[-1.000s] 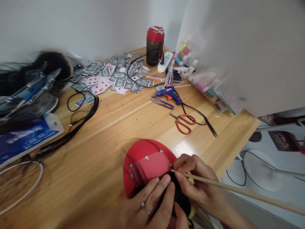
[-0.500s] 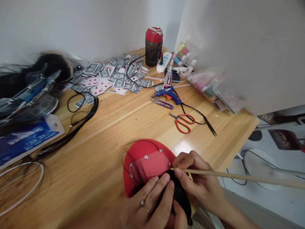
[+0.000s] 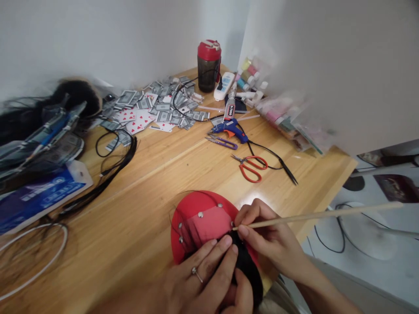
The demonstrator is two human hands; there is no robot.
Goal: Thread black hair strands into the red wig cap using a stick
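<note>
Your left hand (image 3: 204,277), spread flat, presses hair (image 3: 250,272), likely steadying it; right hand (image 3: 270,242) pinches stick (image 3: 314,216) near its tip, presumably for control.

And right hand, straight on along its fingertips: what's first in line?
Likely the small round silver-coloured stud on the red rounded form, just off the right hand's fingertips; depth is unclear, so they may already touch.

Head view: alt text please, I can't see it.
The right hand holds a thin wooden stick, its tip beside black hair on a red dome, while the left hand rests on the hair. Scissors, a glue gun and scattered playing cards lie beyond on the wooden table.
</note>
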